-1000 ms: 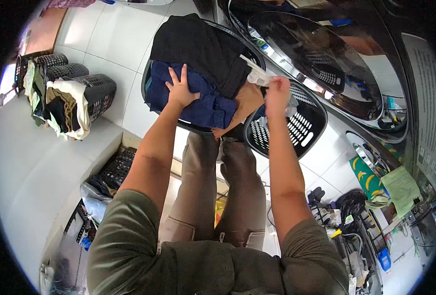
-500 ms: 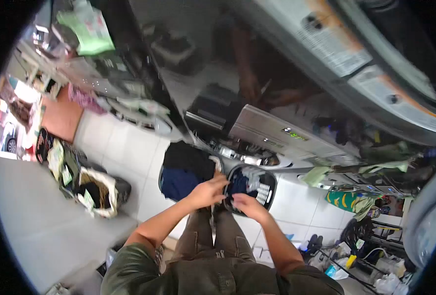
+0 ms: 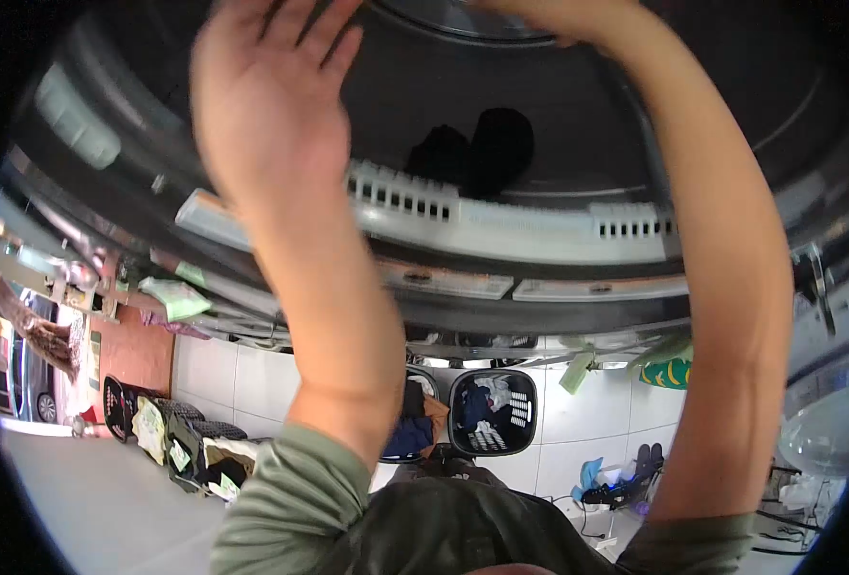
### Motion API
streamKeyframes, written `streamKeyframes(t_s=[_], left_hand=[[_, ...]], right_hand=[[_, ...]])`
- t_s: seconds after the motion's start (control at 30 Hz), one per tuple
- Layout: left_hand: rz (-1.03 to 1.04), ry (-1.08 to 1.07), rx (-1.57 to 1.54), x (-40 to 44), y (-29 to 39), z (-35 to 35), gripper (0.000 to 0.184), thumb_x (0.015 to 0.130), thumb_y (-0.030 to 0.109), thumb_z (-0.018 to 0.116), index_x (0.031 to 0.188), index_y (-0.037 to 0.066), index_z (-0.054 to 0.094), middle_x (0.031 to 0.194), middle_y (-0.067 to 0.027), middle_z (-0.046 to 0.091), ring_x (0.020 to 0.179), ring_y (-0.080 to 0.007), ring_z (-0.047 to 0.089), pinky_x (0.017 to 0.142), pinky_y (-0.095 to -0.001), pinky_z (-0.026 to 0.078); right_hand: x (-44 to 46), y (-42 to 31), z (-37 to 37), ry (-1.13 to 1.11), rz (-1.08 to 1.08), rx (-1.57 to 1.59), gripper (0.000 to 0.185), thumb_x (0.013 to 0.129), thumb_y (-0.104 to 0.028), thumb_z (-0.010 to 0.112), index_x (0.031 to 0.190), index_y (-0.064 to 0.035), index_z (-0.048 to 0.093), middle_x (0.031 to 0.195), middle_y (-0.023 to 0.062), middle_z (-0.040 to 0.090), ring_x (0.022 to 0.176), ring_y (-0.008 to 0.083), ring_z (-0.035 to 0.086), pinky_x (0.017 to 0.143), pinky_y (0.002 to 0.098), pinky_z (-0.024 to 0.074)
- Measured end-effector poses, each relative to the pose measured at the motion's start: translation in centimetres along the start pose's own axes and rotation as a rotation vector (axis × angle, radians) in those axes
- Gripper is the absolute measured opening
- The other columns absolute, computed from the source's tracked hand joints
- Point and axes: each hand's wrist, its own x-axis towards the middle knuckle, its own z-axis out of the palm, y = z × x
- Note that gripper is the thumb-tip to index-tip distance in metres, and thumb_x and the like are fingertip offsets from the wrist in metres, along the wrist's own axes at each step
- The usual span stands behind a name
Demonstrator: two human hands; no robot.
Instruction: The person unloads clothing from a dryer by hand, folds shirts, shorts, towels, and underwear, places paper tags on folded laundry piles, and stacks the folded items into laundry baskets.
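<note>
My left hand is raised inside the mouth of a dark machine drum, its fingers spread and nothing in them; the fingertips run past the top edge of the view. At the top, my right hand reaches leftward across the drum with fingers stretched out, partly cut off by the frame. Between my arms, dark pieces of cloth lie in the drum, touched by neither hand. A white slotted grille lines the drum's near lip.
Below the machine stands a black basket with clothes in it. Beside it on the left are dark blue and brown clothes. Bags of laundry line the left wall. Black shoes and cables are at the lower right.
Both hands have moved up from the laundry baskets into the drum. My view has tipped and come nearer to the machine, and the left hand's fingers are now spread.
</note>
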Motion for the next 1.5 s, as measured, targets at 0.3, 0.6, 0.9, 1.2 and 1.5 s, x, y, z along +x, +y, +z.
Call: streamKeyframes(t_s=[0.3, 0.6, 0.9, 1.2, 1.5], left_hand=[[-0.115, -0.205, -0.330, 0.5, 0.7, -4.8, 0.029, 0.089, 0.022, 0.037, 0.109, 0.001, 0.039, 0.126, -0.0199, 0.039, 0.119, -0.0384, 0.034, 0.098, -0.0526, 0.024], [-0.127, -0.281, -0.428, 0.5, 0.0, -4.9, 0.029, 0.087, 0.023, 0.040, 0.106, 0.001, 0.044, 0.124, -0.0176, 0.044, 0.117, -0.0389, 0.036, 0.098, -0.0530, 0.025], [-0.185, -0.268, -0.279, 1.1, -0.4, -3.9, 0.033, 0.088, 0.026, 0.037, 0.105, 0.001, 0.050, 0.120, -0.0208, 0.046, 0.111, -0.0376, 0.043, 0.092, -0.0461, 0.033], [0.073, -0.140, 0.211, -1.5, -1.8, 0.5, 0.028, 0.090, 0.029, 0.040, 0.097, 0.004, 0.051, 0.095, -0.0098, 0.059, 0.083, -0.0205, 0.056, 0.074, -0.0313, 0.042], [0.477, -0.379, 0.489, -12.7, -3.5, -1.7, 0.030, 0.087, 0.019, 0.040, 0.086, -0.006, 0.056, 0.089, -0.0151, 0.059, 0.084, -0.0234, 0.057, 0.077, -0.0333, 0.047]], right_hand=[[2.9, 9.3, 14.8, -0.959, 0.448, 0.047, 0.102, 0.066, -0.073, 0.048, 0.139, -0.0137, 0.010, 0.143, 0.0175, 0.007, 0.131, 0.0354, 0.009, 0.101, 0.0566, 0.0169], [-1.0, 6.6, 22.7, -0.740, 0.139, -0.072, 0.074, 0.067, -0.044, 0.064, 0.129, -0.0144, 0.037, 0.132, 0.0209, 0.032, 0.116, 0.0343, 0.039, 0.095, 0.0467, 0.0349], [1.3, 0.5, -0.6, -0.367, 0.134, -0.393, 0.049, 0.072, -0.010, 0.053, 0.119, -0.0017, 0.046, 0.111, 0.0184, 0.055, 0.087, 0.0344, 0.058, 0.072, 0.0368, 0.0476], [-31.2, -1.6, -1.6, 0.020, 0.306, 0.664, 0.050, 0.058, -0.005, 0.067, 0.105, -0.0012, 0.050, 0.096, 0.0058, 0.053, 0.095, 0.0165, 0.051, 0.085, 0.0248, 0.0380], [-46.0, 9.7, 12.4, 0.520, 1.032, 0.510, 0.068, 0.066, -0.016, 0.073, 0.122, -0.0024, 0.038, 0.115, 0.0149, 0.047, 0.101, 0.0199, 0.047, 0.084, 0.0310, 0.0392]])
